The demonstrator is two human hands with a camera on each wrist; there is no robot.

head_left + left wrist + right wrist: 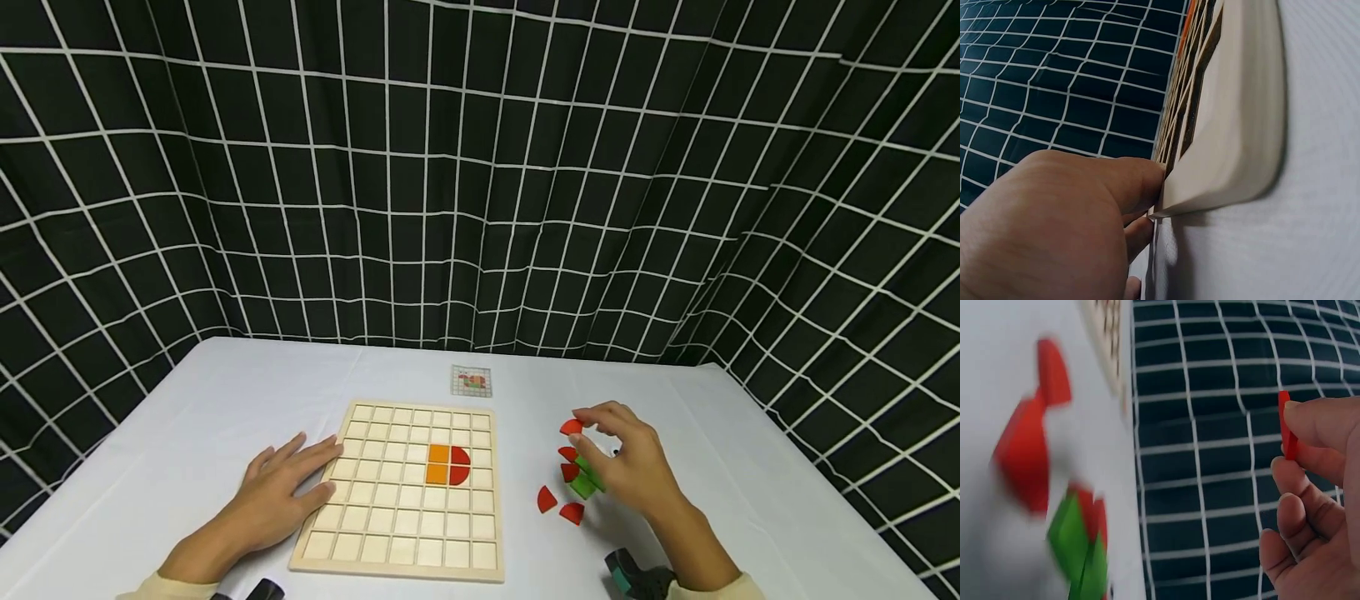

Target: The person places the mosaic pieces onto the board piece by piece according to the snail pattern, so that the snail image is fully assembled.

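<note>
Thumb and fingertips of my right hand (626, 454) pinch a red quarter-circle piece (1287, 428), raised above the white table in the right wrist view. Below that hand lie green pieces (582, 486) and several more red quarter-circle pieces (572, 512), some partly overlapping. My left hand (273, 500) lies spread at the left edge of a wooden grid board (397, 571), fingertips right at its rim. On the board, two orange squares (438, 463) sit one above the other, with two red quarter-circles (459, 465) forming a half-round on their right.
A small printed card (471, 382) with a coloured picture on a grid lies behind the board. The white tablecloth (247, 392) reaches back to a black curtain (420, 208) with white grid lines, which also encloses the sides.
</note>
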